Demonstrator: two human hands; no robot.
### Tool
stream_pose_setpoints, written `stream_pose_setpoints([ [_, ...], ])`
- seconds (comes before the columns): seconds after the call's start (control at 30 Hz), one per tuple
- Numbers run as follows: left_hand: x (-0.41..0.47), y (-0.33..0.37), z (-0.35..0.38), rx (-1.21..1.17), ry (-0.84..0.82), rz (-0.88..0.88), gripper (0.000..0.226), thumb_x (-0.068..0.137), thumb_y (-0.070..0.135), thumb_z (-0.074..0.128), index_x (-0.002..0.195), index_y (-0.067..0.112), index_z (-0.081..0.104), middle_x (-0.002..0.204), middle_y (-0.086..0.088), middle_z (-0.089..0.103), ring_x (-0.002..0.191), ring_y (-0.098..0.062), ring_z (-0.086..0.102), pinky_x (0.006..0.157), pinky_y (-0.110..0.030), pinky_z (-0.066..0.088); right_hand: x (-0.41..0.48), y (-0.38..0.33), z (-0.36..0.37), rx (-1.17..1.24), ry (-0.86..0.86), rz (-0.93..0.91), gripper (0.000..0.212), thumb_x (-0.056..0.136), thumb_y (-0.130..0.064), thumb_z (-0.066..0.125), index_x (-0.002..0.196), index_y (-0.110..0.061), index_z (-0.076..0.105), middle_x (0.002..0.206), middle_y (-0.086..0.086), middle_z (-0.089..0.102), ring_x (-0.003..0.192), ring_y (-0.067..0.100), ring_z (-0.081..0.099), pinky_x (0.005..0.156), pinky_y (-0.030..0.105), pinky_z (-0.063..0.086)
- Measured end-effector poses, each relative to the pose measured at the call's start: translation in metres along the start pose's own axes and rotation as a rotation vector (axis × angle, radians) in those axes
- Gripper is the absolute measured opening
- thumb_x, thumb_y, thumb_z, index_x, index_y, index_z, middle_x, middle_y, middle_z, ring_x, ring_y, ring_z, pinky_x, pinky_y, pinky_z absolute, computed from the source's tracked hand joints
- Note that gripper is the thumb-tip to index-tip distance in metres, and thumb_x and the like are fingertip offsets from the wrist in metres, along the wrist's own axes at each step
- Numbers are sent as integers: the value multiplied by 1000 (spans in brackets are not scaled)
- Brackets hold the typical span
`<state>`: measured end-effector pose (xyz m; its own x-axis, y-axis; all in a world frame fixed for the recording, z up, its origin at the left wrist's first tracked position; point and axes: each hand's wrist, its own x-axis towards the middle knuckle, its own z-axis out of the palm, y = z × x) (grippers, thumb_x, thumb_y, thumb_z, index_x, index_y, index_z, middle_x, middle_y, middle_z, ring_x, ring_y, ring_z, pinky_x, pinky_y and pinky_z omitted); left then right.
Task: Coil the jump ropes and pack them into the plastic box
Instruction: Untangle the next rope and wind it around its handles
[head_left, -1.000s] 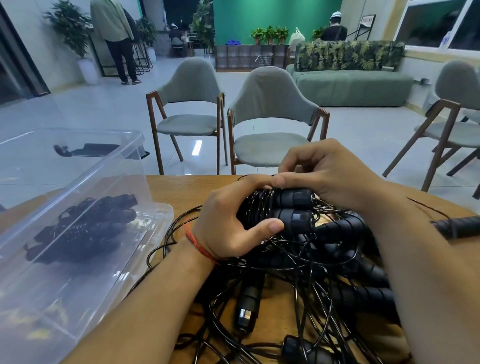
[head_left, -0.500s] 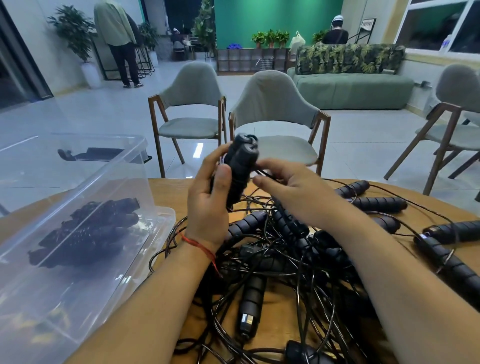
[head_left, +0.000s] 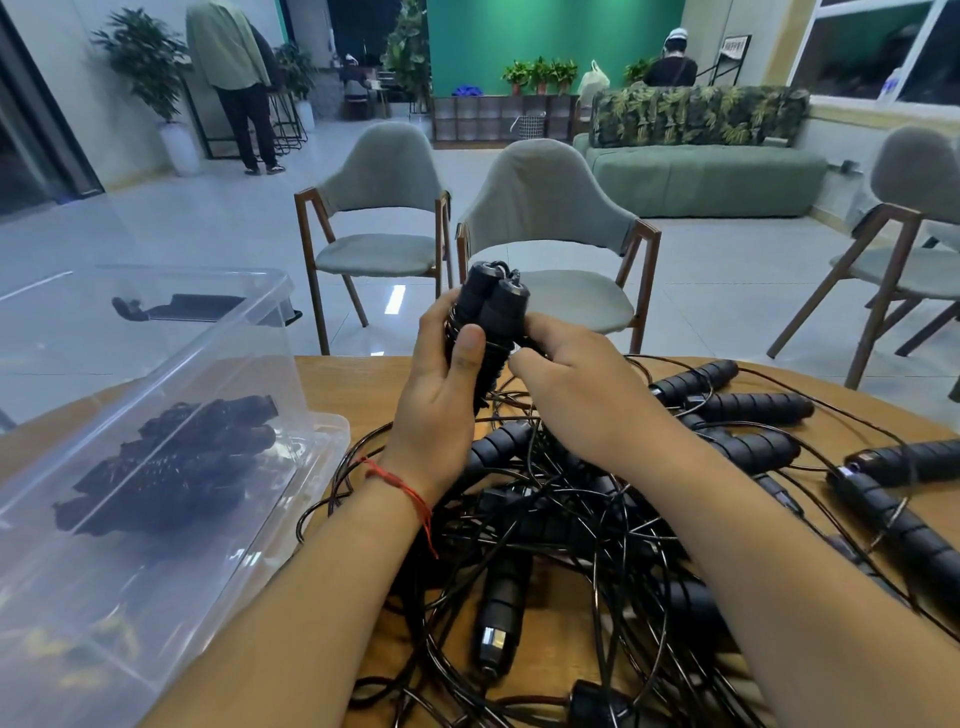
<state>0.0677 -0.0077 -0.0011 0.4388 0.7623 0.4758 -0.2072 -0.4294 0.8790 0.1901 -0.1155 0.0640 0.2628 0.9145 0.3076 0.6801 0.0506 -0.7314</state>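
Compared with half a second ago, the pair of handles is sitting slightly more upright above the desk, the right hand having closed in against it. The left hand is gripping the handles with its thumb pressing across the front; the right hand is pinching the cord just beside them. Below the hands, the tangle of jump ropes is spreading over the near and right desk. The plastic box, holding one coiled rope, is lying tilted at the left edge.
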Motion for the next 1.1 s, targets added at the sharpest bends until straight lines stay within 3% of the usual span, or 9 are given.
stream_pose_setpoints([
  [0.13, 2, -1, 2, 62, 48, -12, 54, 105, 66, 48, 154, 46, 41, 153, -6, 53, 144, -34, 51, 117, -61, 42, 1, -2, 2, 92, -1, 37, 31, 92, -34, 55, 117, -22, 69, 101, 4, 75, 98, 25, 67, 94, 52, 55],
  [0.3, 5, 6, 1, 49, 79, -142, 48, 100, 73, 38, 146, 60, 42, 149, 0, 54, 139, -21, 54, 115, -57, 45, -3, -3, 14, 69, 19, -39, 37, 91, -21, 69, 125, -34, 62, 97, -5, 59, 83, 13, 57, 72, 36, 49],
  [0.47, 2, 13, -3, -149, 35, -214, 50, 95, 32, 43, 142, 39, 59, 139, -16, 60, 126, -34, 61, 97, -40, 58, -3, 0, 21, -50, 58, -60, 19, 107, -25, 52, 124, -29, 59, 103, -4, 59, 97, 14, 55, 83, 39, 48],
  [0.6, 3, 18, -6, -120, 2, -213, 48, 96, 19, 52, 141, 32, 60, 130, -12, 67, 120, -33, 65, 102, -57, 57, -3, 0, 20, -58, 105, -71, 32, 115, -38, 39, 141, -32, 55, 110, -9, 55, 107, 10, 52, 90, 31, 44],
  [0.73, 6, 28, -5, -39, 27, -223, 57, 88, 31, 75, 142, 27, 57, 133, -1, 67, 118, -19, 69, 95, -49, 63, 2, 8, 16, -142, 298, -88, 37, 116, -35, 38, 144, -23, 59, 125, -8, 52, 106, 5, 52, 83, 1, 37],
  [0.83, 6, 37, 0, 11, 90, -210, 56, 89, 30, 86, 136, 23, 55, 127, 4, 66, 106, -7, 72, 88, -43, 66, 3, 14, 16, -163, 421, -185, 32, 116, -28, 43, 132, -16, 68, 112, -4, 68, 97, 9, 59, 77, 10, 41],
  [0.9, 4, 45, 3, 113, 138, -170, 55, 89, 30, 86, 132, 22, 52, 121, 9, 66, 98, 4, 70, 84, -30, 64, 3, 17, 19, -189, 470, -238, 25, 114, -24, 48, 120, -14, 71, 97, -4, 70, 82, 8, 56, 70, 18, 39],
  [0.97, 3, 49, 5, 246, 196, -102, 58, 85, 35, 88, 127, 24, 49, 115, 14, 64, 93, 9, 67, 78, -18, 59, 0, 16, 22, -235, 490, -255, 22, 113, -22, 52, 118, -13, 71, 93, -2, 72, 78, 9, 53, 67, 15, 36],
  [1.1, 0, 50, 7, 439, 291, 54, 65, 78, 48, 91, 119, 28, 45, 114, 8, 60, 96, -10, 68, 78, -36, 61, -2, 9, 17, -136, 419, -188, 23, 110, -15, 53, 119, -19, 74, 91, -5, 74, 78, 11, 59, 67, 16, 45],
])
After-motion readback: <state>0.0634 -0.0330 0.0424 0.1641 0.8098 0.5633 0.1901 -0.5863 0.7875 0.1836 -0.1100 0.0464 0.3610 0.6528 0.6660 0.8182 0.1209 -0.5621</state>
